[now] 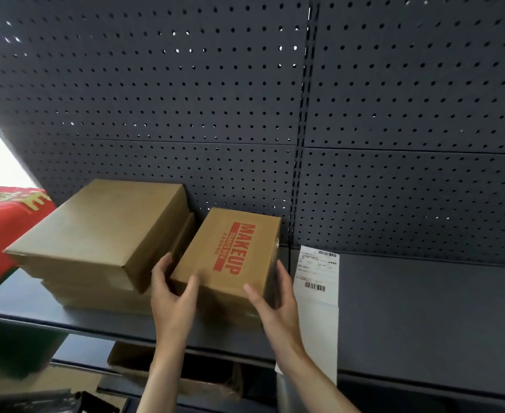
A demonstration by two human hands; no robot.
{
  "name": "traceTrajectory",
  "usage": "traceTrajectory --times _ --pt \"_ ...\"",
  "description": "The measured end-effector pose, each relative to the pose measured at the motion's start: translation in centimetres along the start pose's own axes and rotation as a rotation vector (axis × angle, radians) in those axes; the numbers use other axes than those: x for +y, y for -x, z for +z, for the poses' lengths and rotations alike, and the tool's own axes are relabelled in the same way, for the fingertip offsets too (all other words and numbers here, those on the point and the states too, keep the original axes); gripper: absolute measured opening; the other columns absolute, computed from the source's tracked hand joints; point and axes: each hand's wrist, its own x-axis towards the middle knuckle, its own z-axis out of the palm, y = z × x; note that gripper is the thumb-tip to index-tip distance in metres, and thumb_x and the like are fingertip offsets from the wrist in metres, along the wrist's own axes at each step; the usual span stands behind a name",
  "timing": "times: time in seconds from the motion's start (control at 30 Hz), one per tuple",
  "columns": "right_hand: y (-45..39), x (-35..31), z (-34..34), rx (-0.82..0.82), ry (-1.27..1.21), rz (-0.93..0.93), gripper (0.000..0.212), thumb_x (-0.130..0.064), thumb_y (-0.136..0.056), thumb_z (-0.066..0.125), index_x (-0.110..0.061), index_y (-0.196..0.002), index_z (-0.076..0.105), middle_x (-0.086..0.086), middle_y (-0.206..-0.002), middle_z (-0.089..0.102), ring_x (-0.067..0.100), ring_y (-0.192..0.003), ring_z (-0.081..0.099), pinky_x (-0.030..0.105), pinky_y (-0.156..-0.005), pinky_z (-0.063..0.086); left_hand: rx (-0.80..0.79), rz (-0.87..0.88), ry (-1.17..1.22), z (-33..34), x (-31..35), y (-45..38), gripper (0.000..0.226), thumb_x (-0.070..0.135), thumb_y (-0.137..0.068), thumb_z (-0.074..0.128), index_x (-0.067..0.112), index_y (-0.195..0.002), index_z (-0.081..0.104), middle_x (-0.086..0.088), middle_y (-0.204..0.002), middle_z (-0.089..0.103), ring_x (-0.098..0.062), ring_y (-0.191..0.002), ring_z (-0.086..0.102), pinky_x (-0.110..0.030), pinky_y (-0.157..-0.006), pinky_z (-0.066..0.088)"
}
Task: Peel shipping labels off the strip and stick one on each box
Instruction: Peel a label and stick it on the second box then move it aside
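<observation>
Both forearms reach up, left hand (172,289) and right hand (275,296) gripping the cardboard box (230,257) (thumbs on top).

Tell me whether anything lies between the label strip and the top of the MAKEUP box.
Nothing visible lies between them. The label strip lies on the shelf just right of the MAKEUP box. Only the right hand grips the box's right side there; the left hand holds the other side. The printed top is bare.
</observation>
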Motion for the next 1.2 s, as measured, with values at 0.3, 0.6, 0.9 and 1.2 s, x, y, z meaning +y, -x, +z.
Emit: traceTrajectory --times 0.3,0.6,0.9,1.2 --pt "-0.5 -2.1 -0.4 0.052 0.013 0.006 0.083 -0.027 -0.073 0.092 -0.053 -0.135 0.043 -0.022 -0.120 0.070 -0.013 -0.108 0.062 0.016 -0.096 0.052 -0.073 -0.116 0.219 1.8 1.4 2.2 0.053 0.026 -0.086 0.077 0.029 -0.133 0.053 0.007 -0.123 0.066 -0.012 -0.119 0.060 -0.037 -0.103 0.048" --pt "0.9 -9.3 -16.5 0.072 0.054 -0.043 0.090 -0.029 -0.061 0.096 -0.037 -0.140 0.053 -0.017 -0.121 0.073 0.003 -0.116 0.067 0.030 -0.098 0.053 -0.248 0.070 0.217 10.9 6.2 10.2 0.058 0.036 -0.070 0.081 0.028 -0.123 0.059 0.015 -0.114 0.068 0.001 -0.103 0.066 -0.021 -0.079 0.058" --pt "2.9 -10.2 -33.8 0.210 0.125 0.012 0.093 -0.044 -0.051 0.093 -0.039 -0.135 0.055 -0.019 -0.120 0.073 0.004 -0.115 0.067 0.032 -0.098 0.054 -0.405 0.034 0.184 24.7 6.8 18.6 0.065 0.049 -0.059 0.085 0.036 -0.117 0.058 0.019 -0.117 0.065 0.007 -0.106 0.062 -0.031 -0.084 0.058" --pt "2.8 -9.0 -39.4 0.161 0.126 0.047 0.101 -0.045 -0.055 0.094 -0.032 -0.145 0.051 -0.012 -0.129 0.070 0.007 -0.121 0.065 0.037 -0.104 0.052 -0.401 0.026 0.119 29.1 5.9 21.9 0.061 0.043 -0.062 0.093 0.036 -0.112 0.060 0.017 -0.114 0.068 0.005 -0.109 0.061 -0.023 -0.080 0.053"
